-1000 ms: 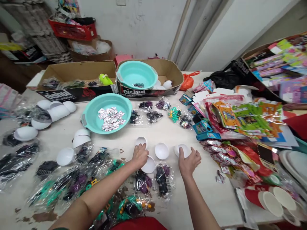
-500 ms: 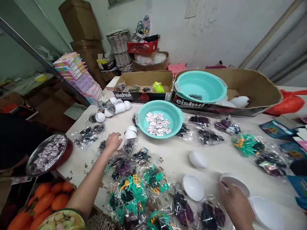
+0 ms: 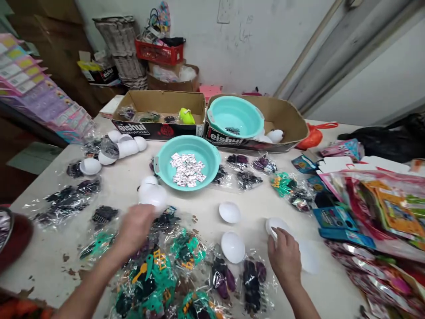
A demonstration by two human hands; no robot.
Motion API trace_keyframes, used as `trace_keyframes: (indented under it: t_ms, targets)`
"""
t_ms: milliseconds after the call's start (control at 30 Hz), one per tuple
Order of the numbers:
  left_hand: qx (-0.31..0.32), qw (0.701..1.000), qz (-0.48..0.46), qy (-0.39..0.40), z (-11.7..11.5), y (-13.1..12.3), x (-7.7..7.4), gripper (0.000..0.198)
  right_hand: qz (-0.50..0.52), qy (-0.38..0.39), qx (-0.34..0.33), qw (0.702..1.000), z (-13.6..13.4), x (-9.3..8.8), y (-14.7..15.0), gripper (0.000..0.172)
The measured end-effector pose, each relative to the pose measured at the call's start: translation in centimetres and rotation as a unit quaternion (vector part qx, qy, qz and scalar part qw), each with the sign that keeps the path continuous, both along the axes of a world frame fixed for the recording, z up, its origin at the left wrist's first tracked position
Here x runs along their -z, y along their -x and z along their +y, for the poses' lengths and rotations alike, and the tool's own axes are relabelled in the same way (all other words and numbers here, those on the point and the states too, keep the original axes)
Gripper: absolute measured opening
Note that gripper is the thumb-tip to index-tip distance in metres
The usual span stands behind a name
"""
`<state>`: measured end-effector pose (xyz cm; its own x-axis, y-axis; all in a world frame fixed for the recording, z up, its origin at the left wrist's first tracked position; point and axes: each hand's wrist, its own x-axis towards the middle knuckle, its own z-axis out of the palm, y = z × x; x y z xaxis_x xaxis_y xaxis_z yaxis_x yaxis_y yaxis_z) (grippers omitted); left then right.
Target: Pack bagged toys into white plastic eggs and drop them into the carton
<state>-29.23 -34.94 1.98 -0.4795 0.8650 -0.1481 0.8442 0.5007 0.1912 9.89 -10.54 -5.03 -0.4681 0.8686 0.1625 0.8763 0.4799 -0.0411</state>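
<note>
My left hand (image 3: 134, 230), smeared by motion, grips a white plastic egg half (image 3: 153, 197) over the table's left middle. On the right, my right hand (image 3: 284, 254) has its fingers on the rim of another egg half (image 3: 272, 226), which is hollow like a bowl. Two more open egg halves lie between my hands, one farther back (image 3: 229, 212) and one nearer (image 3: 233, 247). A blurred white half (image 3: 308, 257) is beside my right wrist. Below my left hand are clear bags of green and orange plastic parts (image 3: 151, 272); bags of purple and black parts (image 3: 223, 278) lie nearer me.
A turquoise basin (image 3: 158, 167) holds small white packets. Behind it are two cardboard boxes, one at left (image 3: 186, 131), one at right (image 3: 295, 128) carrying a second basin (image 3: 215, 126). White shells (image 3: 128, 148) lie far left. Colourful packages (image 3: 381, 199) crowd the right.
The view has swung right. My left hand has lifted an egg half from beside the bags and moved it rightward. My right hand stays at its egg half.
</note>
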Motion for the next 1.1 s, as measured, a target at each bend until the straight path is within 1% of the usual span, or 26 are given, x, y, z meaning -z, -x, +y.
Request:
trace_keyframes:
  t_ms: [67, 133, 167, 200, 233, 267, 300, 367, 400, 433, 467, 500, 567, 633, 667, 700, 733, 800, 833, 867, 900, 967, 1000, 1033, 1067, 1100]
  targets:
    - [0.137, 0.989, -0.063, -0.003, 3.7, -5.8, 1.5, 0.023, 0.098, -0.039, -0.062, 0.993, -0.4, -0.2, 3.7, 0.045]
    - [0.236, 0.966, -0.099, 0.02, 7.2, -10.8, 3.9, 0.018, 0.119, -0.021, -0.113, 0.986, -0.8, 0.0, 7.9, 0.049]
    - [0.273, 0.956, -0.105, 0.024, 8.5, -12.3, 5.0, 0.018, 0.101, -0.002, -0.123, 0.987, -0.9, 0.3, 9.8, 0.049]
    - [0.294, 0.949, -0.114, 0.006, 9.3, -13.0, 5.7, 0.019, 0.071, 0.021, -0.123, 0.99, -1.0, 0.7, 11.3, 0.048]
    - [0.291, 0.949, -0.12, -0.022, 9.5, -12.8, 6.0, 0.021, 0.033, 0.049, -0.118, 0.991, -1.0, 1.3, 12.4, 0.047]
    - [0.263, 0.955, -0.121, -0.06, 9.4, -11.9, 5.8, 0.024, -0.007, 0.078, -0.111, 0.991, -0.9, 1.9, 13.1, 0.044]
    - [0.212, 0.966, -0.113, -0.098, 8.9, -10.2, 5.2, 0.026, -0.044, 0.103, -0.107, 0.988, -0.8, 2.5, 13.3, 0.041]
    - [0.052, 0.987, -0.071, -0.136, 7.5, -5.2, 3.7, 0.032, -0.09, 0.13, -0.107, 0.982, -0.3, 3.5, 12.7, 0.035]
    - [-0.035, 0.991, -0.042, -0.123, 7.0, -2.3, 3.1, 0.039, -0.101, 0.131, -0.111, 0.98, -0.1, 3.9, 12.1, 0.033]
    - [-0.122, 0.989, -0.022, -0.084, 6.6, 0.6, 2.9, 0.054, -0.106, 0.128, -0.115, 0.979, 0.0, 4.1, 11.4, 0.032]
    - [-0.192, 0.98, -0.03, -0.037, 6.4, 3.2, 3.1, 0.069, -0.109, 0.125, -0.119, 0.979, 0.2, 4.2, 10.6, 0.031]
    - [-0.242, 0.968, -0.061, 0.006, 6.4, 5.4, 3.7, 0.082, -0.109, 0.124, -0.121, 0.979, 0.3, 4.2, 10.0, 0.03]
    - [-0.292, 0.945, -0.139, 0.056, 6.6, 8.3, 5.4, 0.095, -0.099, 0.116, -0.118, 0.981, 0.4, 4.0, 8.8, 0.031]
    - [-0.325, 0.925, -0.19, 0.053, 6.5, 9.7, 6.8, 0.094, -0.06, 0.087, -0.113, 0.988, 0.4, 3.5, 8.0, 0.035]
    - [-0.348, 0.916, -0.198, 0.035, 6.1, 10.0, 7.1, 0.091, -0.026, 0.067, -0.112, 0.991, 0.3, 3.0, 7.7, 0.036]
    - [-0.375, 0.907, -0.193, 0.011, 5.5, 10.2, 6.9, 0.087, 0.017, 0.051, -0.114, 0.992, 0.1, 2.4, 7.6, 0.036]
    - [-0.4, 0.899, -0.177, -0.019, 4.7, 10.3, 6.4, 0.085, 0.069, 0.04, -0.117, 0.99, -0.3, 1.7, 7.7, 0.036]
    - [-0.42, 0.896, -0.118, -0.087, 3.0, 9.9, 4.4, 0.086, 0.188, 0.051, -0.119, 0.974, -1.6, -0.5, 8.6, 0.034]
    - [-0.404, 0.903, -0.085, -0.116, 2.2, 9.3, 3.1, 0.088, 0.248, 0.077, -0.118, 0.959, -2.6, -1.7, 9.5, 0.035]
    - [-0.365, 0.919, -0.057, -0.138, 1.7, 8.2, 1.8, 0.09, 0.303, 0.118, -0.117, 0.938, -3.8, -3.0, 10.7, 0.038]
    - [-0.303, 0.94, -0.043, -0.149, 1.5, 6.6, 0.6, 0.091, 0.349, 0.179, -0.12, 0.912, -5.0, -4.3, 12.2, 0.045]
    - [-0.13, 0.979, -0.058, -0.148, 2.0, 2.2, -1.2, 0.086, 0.418, 0.302, -0.143, 0.845, -7.2, -6.2, 15.4, 0.068]
    - [-0.042, 0.987, -0.079, -0.136, 2.5, -0.2, -1.8, 0.082, 0.436, 0.354, -0.163, 0.811, -8.0, -6.8, 16.8, 0.087]
    - [0.036, 0.986, -0.107, -0.122, 3.3, -2.6, -2.2, 0.08, 0.449, 0.396, -0.175, 0.782, -8.5, -7.1, 17.9, 0.097]
    - [0.088, 0.98, -0.139, -0.113, 4.1, -4.6, -2.4, 0.081, 0.459, 0.435, -0.174, 0.755, -8.7, -7.1, 18.6, 0.101]
    - [0.121, 0.971, -0.177, -0.106, 5.1, -6.3, -2.6, 0.083, 0.474, 0.471, -0.153, 0.728, -8.5, -6.9, 18.6, 0.099]
